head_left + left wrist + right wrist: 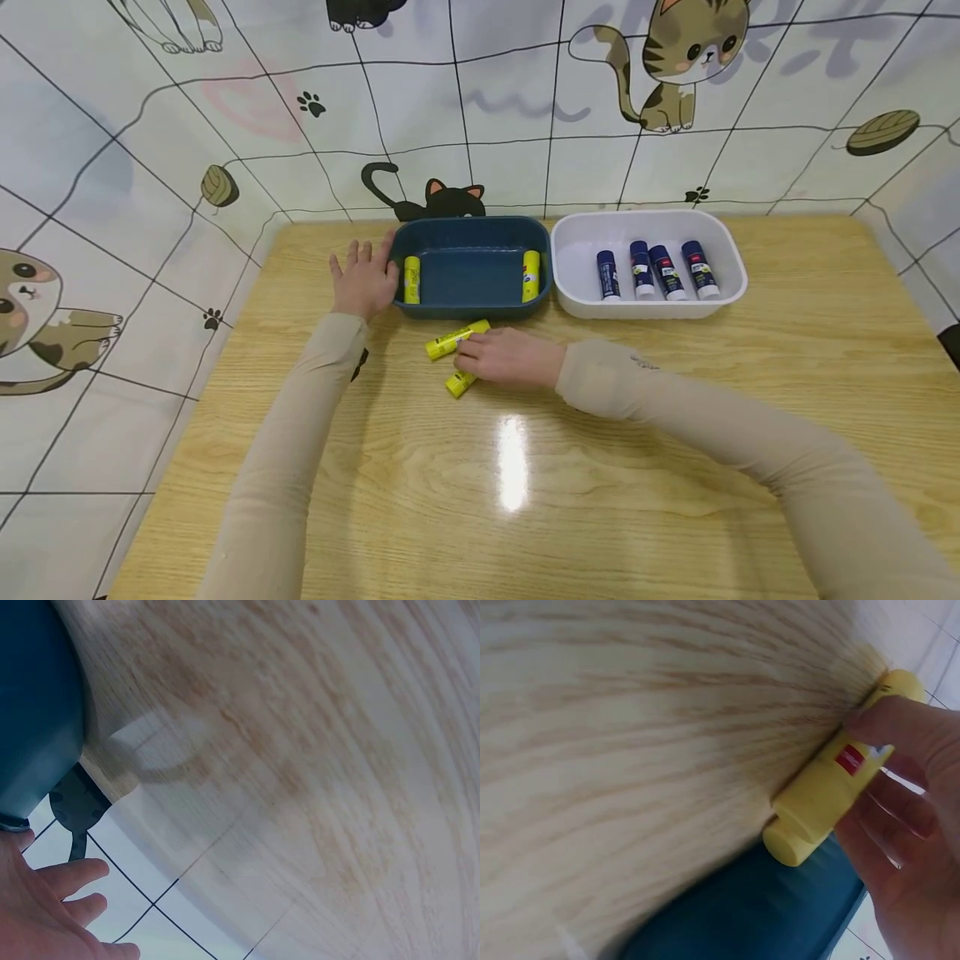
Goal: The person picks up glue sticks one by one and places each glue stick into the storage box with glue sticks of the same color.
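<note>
My left hand [363, 283] rests against the left end of the dark teal bin [472, 312], its fingers spread. Inside that bin, one yellow glue stick [412, 280] stands near the left end and another yellow glue stick [531, 276] near the right. On the table in front of it, my right hand [512, 357] pinches a yellow glue stick [817, 799], the thumb on its near side; in the head view mostly its end shows. Just behind it lies a second loose yellow glue stick [446, 345], partly covered by the fingers.
A white bin [648, 310] stands directly right of the teal one and holds several navy glue sticks [664, 272]. The wooden table [420, 483] meets a wall covering [495, 108] with printed cats behind the bins and at the left.
</note>
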A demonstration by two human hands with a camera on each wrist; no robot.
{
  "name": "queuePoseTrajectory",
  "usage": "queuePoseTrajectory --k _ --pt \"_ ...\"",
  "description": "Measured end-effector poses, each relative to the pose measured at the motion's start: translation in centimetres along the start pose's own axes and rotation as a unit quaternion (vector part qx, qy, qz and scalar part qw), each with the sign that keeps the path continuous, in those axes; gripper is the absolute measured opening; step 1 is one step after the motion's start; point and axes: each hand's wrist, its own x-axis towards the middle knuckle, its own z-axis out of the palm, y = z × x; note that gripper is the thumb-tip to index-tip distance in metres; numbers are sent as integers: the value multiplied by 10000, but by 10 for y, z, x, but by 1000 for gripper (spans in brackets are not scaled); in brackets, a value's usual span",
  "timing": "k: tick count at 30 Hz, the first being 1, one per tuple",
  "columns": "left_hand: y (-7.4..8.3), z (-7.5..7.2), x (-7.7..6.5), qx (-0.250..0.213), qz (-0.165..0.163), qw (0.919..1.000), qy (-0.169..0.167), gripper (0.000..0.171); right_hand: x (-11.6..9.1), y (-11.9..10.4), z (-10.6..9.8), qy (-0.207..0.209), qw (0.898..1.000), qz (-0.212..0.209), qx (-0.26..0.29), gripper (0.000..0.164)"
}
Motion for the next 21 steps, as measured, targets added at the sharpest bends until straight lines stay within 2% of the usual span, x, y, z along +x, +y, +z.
queuePoseTrajectory --k 11,21 --pt "1 -2 -1 -34 -1 10000 43 56 2 1 3 48 9999 -90 -125 15" --pt "1 -1 -1 -24 -12 10000 54 56 -11 -1 -4 -34 9978 -365 -559 15"
